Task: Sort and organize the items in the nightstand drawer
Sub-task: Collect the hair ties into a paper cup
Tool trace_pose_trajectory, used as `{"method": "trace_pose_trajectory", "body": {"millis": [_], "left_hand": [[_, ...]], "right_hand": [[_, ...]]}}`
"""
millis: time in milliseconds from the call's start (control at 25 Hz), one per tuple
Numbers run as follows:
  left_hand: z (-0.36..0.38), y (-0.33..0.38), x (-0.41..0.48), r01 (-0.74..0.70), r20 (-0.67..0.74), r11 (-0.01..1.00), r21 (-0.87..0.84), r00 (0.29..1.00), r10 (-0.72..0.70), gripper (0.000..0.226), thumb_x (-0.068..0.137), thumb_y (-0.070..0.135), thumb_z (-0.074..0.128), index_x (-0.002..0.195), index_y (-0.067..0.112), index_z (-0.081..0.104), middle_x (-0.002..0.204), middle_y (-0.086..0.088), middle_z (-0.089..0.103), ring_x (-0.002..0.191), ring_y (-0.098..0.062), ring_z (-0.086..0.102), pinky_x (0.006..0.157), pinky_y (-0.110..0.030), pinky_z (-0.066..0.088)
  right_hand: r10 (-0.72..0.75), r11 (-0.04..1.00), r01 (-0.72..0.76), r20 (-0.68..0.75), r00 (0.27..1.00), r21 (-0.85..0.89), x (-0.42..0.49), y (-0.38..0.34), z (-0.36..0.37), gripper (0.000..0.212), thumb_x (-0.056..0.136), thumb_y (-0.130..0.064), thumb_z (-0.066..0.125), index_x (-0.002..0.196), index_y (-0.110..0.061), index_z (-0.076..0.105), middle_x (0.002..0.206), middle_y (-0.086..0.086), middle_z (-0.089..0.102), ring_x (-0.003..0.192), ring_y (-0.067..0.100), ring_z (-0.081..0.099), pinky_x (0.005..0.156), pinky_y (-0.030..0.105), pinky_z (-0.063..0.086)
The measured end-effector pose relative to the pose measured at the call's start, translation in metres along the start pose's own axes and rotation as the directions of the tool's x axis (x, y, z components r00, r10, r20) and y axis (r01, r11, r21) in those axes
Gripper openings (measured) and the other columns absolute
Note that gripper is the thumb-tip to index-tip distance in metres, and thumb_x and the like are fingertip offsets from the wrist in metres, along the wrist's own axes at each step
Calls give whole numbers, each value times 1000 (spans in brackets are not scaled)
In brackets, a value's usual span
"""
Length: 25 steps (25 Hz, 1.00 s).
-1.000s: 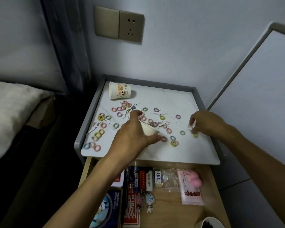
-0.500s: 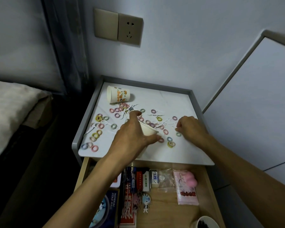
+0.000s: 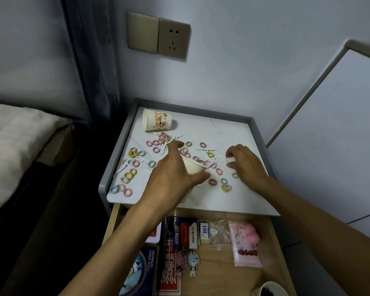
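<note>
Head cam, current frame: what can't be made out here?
1) Head view: inside of the held cup, hidden by its wall and the left hand gripping it.
2) Head view: whether the right hand holds anything; its curled fingers cover that spot.
3) Head view: dark-filled cup in the drawer, cut off by the bottom edge.
4) Head view: print on the drawer's boxes, too small.
</note>
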State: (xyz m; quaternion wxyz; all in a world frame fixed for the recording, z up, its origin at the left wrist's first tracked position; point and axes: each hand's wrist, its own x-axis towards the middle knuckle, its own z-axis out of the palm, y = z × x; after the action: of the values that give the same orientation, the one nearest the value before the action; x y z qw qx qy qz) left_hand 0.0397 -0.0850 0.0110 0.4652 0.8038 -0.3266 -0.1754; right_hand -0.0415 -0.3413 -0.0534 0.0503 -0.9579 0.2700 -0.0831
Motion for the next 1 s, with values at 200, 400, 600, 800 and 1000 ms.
{"method": "trace_pose_trajectory", "body": {"millis": [200, 400, 600, 800, 1000], "left_hand": [[0, 0, 2, 4, 6, 1000, 0, 1000, -4, 85, 74, 47, 79, 139, 27, 28, 127, -4, 59, 107, -25, 60, 89, -42, 53], [1, 1, 0, 8, 27, 1000, -10, 1000, -8, 85, 73, 46, 80, 138, 27, 28, 129, -3, 58, 108, -24, 60, 89, -43, 54], [2, 2, 1, 10, 33, 1000, -9, 999, -10, 86, 73, 46, 80, 138, 27, 28, 127, -5, 59, 107, -25, 60, 88, -42, 53], [-1, -2, 3, 5, 25, 1000, 3, 1000, -5, 91, 71, 44, 83, 141, 27, 26, 129, -5, 58, 108, -26, 59, 87, -41, 52], [0, -1, 2, -38, 37, 999, 3, 999, 37, 99, 66, 36, 87, 142, 30, 24, 112, 8, 49, 96, -16, 53, 75, -30, 48]], "right_hand": [[95, 992, -102, 89, 991, 75, 9, -1, -1, 20, 89, -16, 70, 109, -11, 69, 108, 8, 69, 94, 22, 63, 80, 30, 49], [109, 993, -103, 141, 984, -54, 15, -3, -3, 19, 91, -21, 68, 103, -7, 72, 102, 11, 67, 89, 25, 63, 78, 33, 50], [22, 971, 20, 168, 985, -240, 9, -4, 0, 22, 96, -21, 60, 112, -7, 61, 114, 12, 63, 99, 26, 59, 82, 34, 48], [41, 986, -40, 5, 999, -160, 7, -12, -38, 15, 99, -20, 54, 112, -13, 60, 104, 9, 70, 88, 26, 64, 76, 36, 53], [-333, 931, 293, 180, 926, 218, -4, -70, -102, 21, 94, -21, 63, 112, -17, 73, 98, -9, 72, 79, -6, 61, 78, 14, 47]]}}
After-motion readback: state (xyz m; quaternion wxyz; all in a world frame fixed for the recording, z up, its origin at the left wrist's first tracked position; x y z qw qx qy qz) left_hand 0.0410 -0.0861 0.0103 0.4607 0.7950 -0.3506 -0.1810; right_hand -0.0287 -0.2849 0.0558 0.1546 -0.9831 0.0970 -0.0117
